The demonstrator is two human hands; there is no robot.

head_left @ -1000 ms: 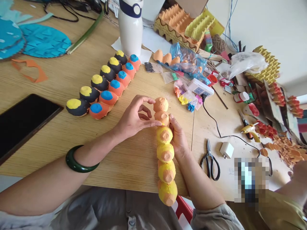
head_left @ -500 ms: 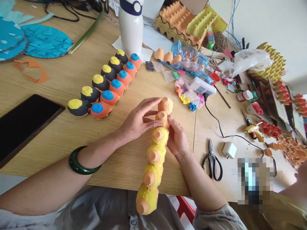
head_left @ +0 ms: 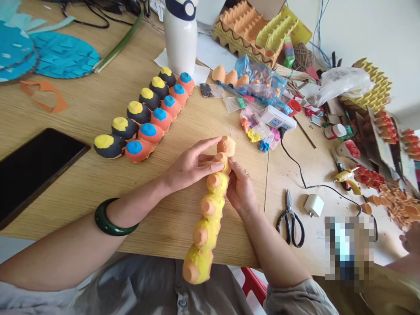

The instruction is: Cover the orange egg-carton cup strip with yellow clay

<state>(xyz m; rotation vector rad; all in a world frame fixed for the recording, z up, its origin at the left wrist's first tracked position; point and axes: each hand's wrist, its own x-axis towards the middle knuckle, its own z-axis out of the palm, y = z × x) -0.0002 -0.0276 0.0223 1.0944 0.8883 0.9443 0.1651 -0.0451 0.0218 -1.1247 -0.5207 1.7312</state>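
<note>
A strip of egg-carton cups [head_left: 208, 208] points down toward my lap, its lower cups coated in yellow around bare orange tips and its top two cups plain orange. My left hand [head_left: 193, 166] has its fingers along the left side of the plain cups, with a small yellow bit near the thumb tip. On the other side, my right hand [head_left: 242, 188] grips the strip near the second cup, thumb on top. Left of my hands lie a strip of black cups with yellow tops [head_left: 138, 111] and a strip of orange cups with blue tops [head_left: 160, 120].
A black phone [head_left: 39, 170] lies at the left. White bottle [head_left: 181, 39], power strip [head_left: 278, 119] and colored clay bags [head_left: 257, 131] stand or lie farther back. Scissors [head_left: 288, 218] and a white adapter [head_left: 314, 205] are at the right, near another person's hand [head_left: 411, 238].
The lower end of the yellow strip has swung slightly up and left. A small yellow bit now shows by my left thumb tip.
</note>
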